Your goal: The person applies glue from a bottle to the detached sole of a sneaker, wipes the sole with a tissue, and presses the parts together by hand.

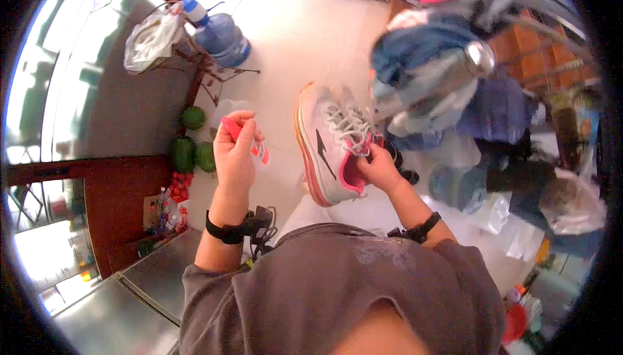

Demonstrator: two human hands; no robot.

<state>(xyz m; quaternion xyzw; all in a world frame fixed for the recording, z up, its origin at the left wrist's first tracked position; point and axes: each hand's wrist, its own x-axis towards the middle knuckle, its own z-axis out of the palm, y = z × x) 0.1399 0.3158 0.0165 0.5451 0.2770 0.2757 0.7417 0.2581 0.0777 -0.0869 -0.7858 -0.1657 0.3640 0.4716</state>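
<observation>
- Leftward, had a white bag [150,45] beside a blue water jug [224,40], with round green fruits [183,154] lower in view, near the left forearm but apart from it.
- Raised the left forearm [228,204] almost straight up the view from a bent elbow, with a black band [224,230] around the wrist.
- Curled the fingers of the left hand [236,148] inward, pinching a small red piece [230,128]; showed a red-and-white piece [261,154] just beside the fingers, of a kind too small to tell.
- Between both hands, had the white shoe [320,137], toe pointing away from the body, sole turned left, pink-lined opening toward the right.
- Grasped the shoe's collar with the right hand [381,170], thumb at the opening; could not tell the pose of the other fingertips, partly hidden.
- Slanted the right forearm [410,202] inward from the lower right, a second black band [425,226] around the wrist.
- Farther right, had heaped clothes [425,56] beyond the right hand, well clear of the knuckles.
</observation>
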